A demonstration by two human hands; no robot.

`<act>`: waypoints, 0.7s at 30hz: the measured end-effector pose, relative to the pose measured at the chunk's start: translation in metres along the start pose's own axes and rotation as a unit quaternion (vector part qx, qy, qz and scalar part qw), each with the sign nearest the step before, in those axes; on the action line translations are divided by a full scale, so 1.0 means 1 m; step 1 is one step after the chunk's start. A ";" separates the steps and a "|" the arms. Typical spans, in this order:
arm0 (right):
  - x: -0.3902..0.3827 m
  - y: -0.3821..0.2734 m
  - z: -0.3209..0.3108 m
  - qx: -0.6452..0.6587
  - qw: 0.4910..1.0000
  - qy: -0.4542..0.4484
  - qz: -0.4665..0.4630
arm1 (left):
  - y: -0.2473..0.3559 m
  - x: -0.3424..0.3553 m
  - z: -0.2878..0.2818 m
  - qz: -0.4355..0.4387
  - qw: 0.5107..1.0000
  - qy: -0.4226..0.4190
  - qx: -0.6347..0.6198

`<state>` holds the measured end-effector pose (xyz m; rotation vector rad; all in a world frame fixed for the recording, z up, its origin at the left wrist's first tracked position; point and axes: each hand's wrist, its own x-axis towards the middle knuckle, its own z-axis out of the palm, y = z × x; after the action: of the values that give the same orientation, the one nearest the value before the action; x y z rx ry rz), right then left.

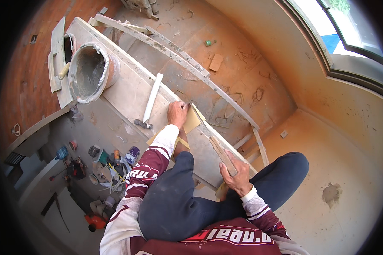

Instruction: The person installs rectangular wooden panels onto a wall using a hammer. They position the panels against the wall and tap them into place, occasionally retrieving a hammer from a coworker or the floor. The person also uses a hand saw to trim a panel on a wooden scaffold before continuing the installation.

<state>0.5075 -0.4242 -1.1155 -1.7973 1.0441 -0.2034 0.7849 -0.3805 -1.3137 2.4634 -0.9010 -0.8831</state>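
Observation:
My right hand (235, 174) grips the wooden block-like handle (221, 155) of a long thin metal blade (203, 126), which slants up-left across a yellow sheet (192, 122) on the pale plank (132, 93). My left hand (177, 114) is closed at the sheet's upper left, near the blade's tip; its fingers appear to pinch the sheet, partly hiding what they hold. Left of it lie a white tube-like rod (153, 97) and a dark hammer-like head (143, 124) at its lower end. More yellow material shows below my left wrist.
A bucket of grey paste (111, 71) stands on the plank's upper-left part. Long narrow rails (225, 95) run beyond it over a dusty floor (251, 76) with wire scraps. A window (344, 29) is at upper right. Tools and containers (115, 168) crowd the lower left, below the plank.

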 end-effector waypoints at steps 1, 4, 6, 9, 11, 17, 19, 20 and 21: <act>0.001 -0.001 0.000 0.001 1.000 0.011 -0.001 | 0.000 -0.002 0.002 0.004 1.000 0.015 0.005; 0.014 -0.005 -0.003 -0.001 0.999 0.035 -0.009 | -0.001 0.003 0.004 0.032 0.997 0.062 0.016; -0.003 -0.003 -0.003 -0.020 1.000 -0.002 0.008 | -0.005 -0.001 0.004 0.013 1.000 0.011 0.018; 0.002 0.002 0.005 -0.017 1.000 0.015 -0.010 | 0.002 0.005 -0.003 0.009 1.000 0.026 0.003; 0.003 0.007 0.006 -0.010 0.998 0.052 -0.037 | 0.003 -0.002 0.003 0.032 0.997 0.053 0.037; -0.001 0.000 0.004 -0.044 0.999 0.005 -0.011 | 0.000 0.002 0.000 0.001 1.000 0.010 0.029; -0.001 -0.004 0.005 -0.040 0.999 0.006 -0.011 | 0.001 0.008 0.002 0.013 0.997 0.038 0.059; -0.005 -0.006 0.006 -0.027 1.000 0.000 0.004 | 0.002 0.007 0.001 0.023 0.999 0.040 0.019; -0.010 -0.008 0.006 -0.014 1.000 -0.005 0.018 | -0.001 0.000 0.004 0.012 1.000 0.021 0.017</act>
<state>0.5090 -0.4123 -1.1087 -1.8011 1.0759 -0.1579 0.7824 -0.3800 -1.3170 2.4849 -0.9361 -0.8113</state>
